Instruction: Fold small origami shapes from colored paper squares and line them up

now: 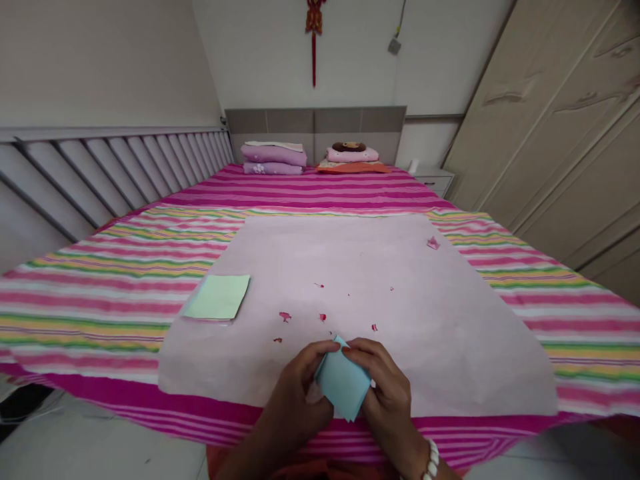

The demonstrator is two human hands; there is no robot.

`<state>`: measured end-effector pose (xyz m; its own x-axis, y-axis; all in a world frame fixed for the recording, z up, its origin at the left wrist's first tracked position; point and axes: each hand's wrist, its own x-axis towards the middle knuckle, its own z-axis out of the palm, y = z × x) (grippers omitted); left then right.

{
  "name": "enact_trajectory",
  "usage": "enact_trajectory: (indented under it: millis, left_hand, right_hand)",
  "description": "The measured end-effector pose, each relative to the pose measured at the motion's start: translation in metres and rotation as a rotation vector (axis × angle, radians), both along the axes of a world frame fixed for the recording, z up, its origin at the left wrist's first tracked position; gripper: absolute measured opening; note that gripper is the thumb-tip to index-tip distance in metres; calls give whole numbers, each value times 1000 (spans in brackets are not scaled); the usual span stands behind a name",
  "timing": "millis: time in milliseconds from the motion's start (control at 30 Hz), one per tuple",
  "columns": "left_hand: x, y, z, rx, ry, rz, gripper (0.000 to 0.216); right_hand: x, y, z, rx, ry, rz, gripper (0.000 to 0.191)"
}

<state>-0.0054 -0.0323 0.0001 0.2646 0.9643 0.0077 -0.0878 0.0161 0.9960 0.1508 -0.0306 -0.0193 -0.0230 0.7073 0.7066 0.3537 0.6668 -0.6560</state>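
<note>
Both of my hands hold one folded light-blue paper square (343, 385) just above the near edge of the bed. My left hand (300, 393) pinches its left side and top corner. My right hand (385, 387), with a white bead bracelet at the wrist, pinches the right side with thumb and fingers. The paper hangs tilted like a diamond, a corner pointing down. Under it lies a large pale pink sheet (350, 293) spread over the striped bedcover (100, 280).
A stack of pale green paper squares (219, 297) lies left on the pink sheet. Small red paper scraps (285, 316) are scattered ahead of my hands, one bigger pink scrap (433, 243) far right. Folded bedding (274, 159) sits at the headboard; wardrobe doors (565, 133) stand right.
</note>
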Motion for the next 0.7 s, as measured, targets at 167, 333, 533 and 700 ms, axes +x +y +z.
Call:
enact_trajectory:
  millis: [167,333,533,700]
  left_hand:
    - [-14,8,10,-303,-258,-46,60]
    - [-7,21,14,-401,-142,151,35]
    - [1,23,17,-246,49,187,24]
    - [-2,22,15,-135,160,188,18]
  right_hand:
    - [0,-1,2,45,-23,25,44]
    - [-4,-4,4,65,-54,51,41]
    - [-4,-5,2,77,-81,48,41]
    - [-2,-5,0,82,-111,50,39]
